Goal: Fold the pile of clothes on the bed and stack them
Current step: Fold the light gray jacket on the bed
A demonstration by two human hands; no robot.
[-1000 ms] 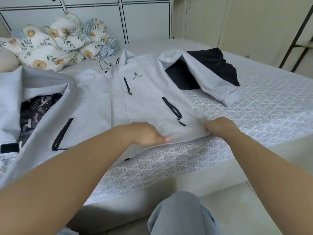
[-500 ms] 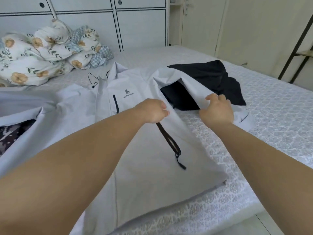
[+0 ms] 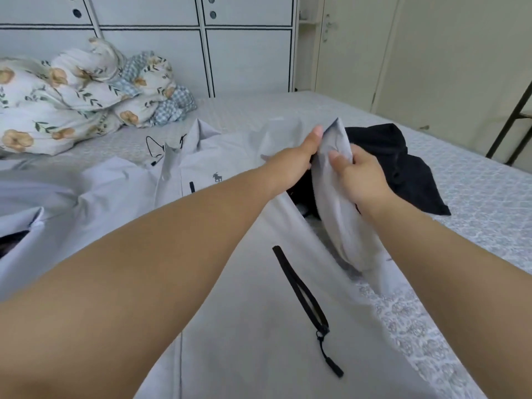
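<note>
Both hands on the grey jacket's sleeve point(image 3: 342, 197). Right hand point(image 3: 361, 180): fingers curled round the sleeve from the right side, thumb on top, firm grip. Left hand point(image 3: 299, 159): thumb up against the sleeve's raised edge; its other fingers are behind the fabric, so I can't tell how they're curled, but it looks like a pinch on that edge.

Sleeve is lifted off the bed point(image 3: 475, 197), hanging down from the fingers toward its cuff end. Grey jacket point(image 3: 244, 298) body lies flat, front up, below and to the left of the fingers, zip pocket point(image 3: 302, 298) nearer the camera than the hands. Black garment point(image 3: 403, 168) sits just beyond and to the right of the right fingers, partly under the sleeve, unfolded.

Progress, my read: early. Jacket is spread out, no fold made on it; sleeve looks about to go across the chest. No folded stack anywhere in view. More grey fabric point(image 3: 34, 211) far left of the left fingers, also loose, something dark poking out beneath it.

Left: sleeve folds, body fold, black garment, the rest, then stacking.

Crumpled floral bedding point(image 3: 72, 105) at the far-left end, not obviously part of the pile.
</note>
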